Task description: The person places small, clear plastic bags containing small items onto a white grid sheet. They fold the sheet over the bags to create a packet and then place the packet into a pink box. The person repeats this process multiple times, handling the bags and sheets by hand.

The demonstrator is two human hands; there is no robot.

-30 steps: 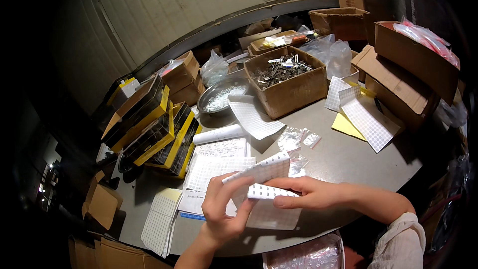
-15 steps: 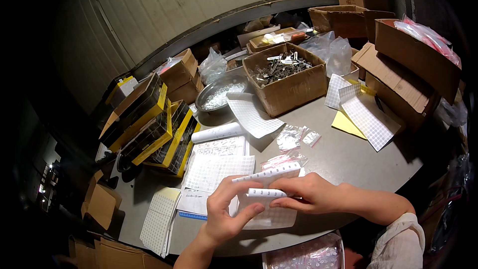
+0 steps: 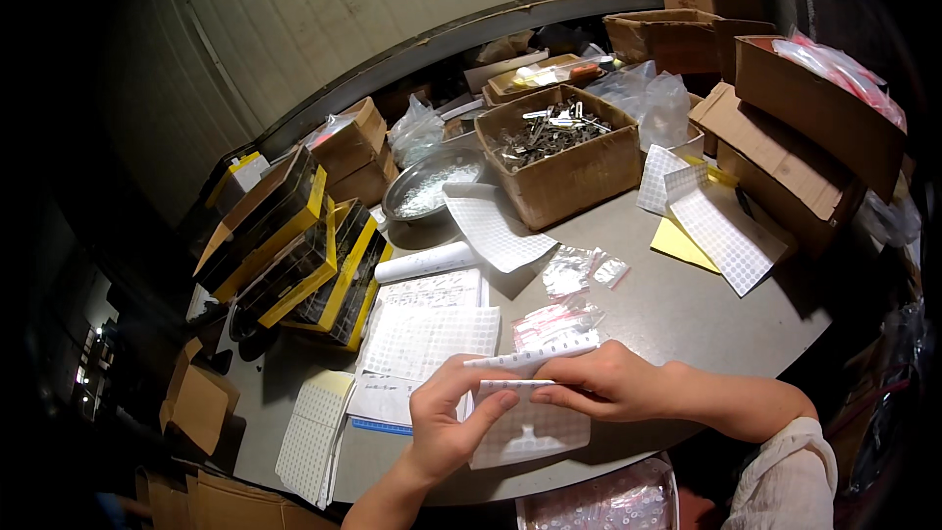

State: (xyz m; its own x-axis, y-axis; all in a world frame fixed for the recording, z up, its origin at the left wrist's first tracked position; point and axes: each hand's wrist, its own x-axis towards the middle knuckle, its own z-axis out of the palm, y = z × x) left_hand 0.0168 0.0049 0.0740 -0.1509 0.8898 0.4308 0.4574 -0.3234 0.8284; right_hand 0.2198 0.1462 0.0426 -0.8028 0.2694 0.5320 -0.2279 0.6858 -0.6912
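My left hand point(image 3: 446, 427) and my right hand point(image 3: 599, 383) meet at the table's near edge. Together they pinch a white sheet of small round stickers point(image 3: 525, 432) that bends between the fingers, its upper strip curled over near the fingertips. The lower part of the sheet lies on the grey table point(image 3: 648, 304). Just beyond my hands lie small clear bags with red strips point(image 3: 554, 319).
More sticker sheets point(image 3: 432, 339) lie at the left, others point(image 3: 721, 226) at the right by a yellow pad. A cardboard box of metal parts point(image 3: 559, 142), a metal bowl point(image 3: 427, 186), yellow-edged black boxes point(image 3: 294, 255) and open cartons point(image 3: 814, 108) ring the table.
Both hands have come lower and nearer to the table edge with the sheet. The sheet's top strip is folded further over between the fingers.
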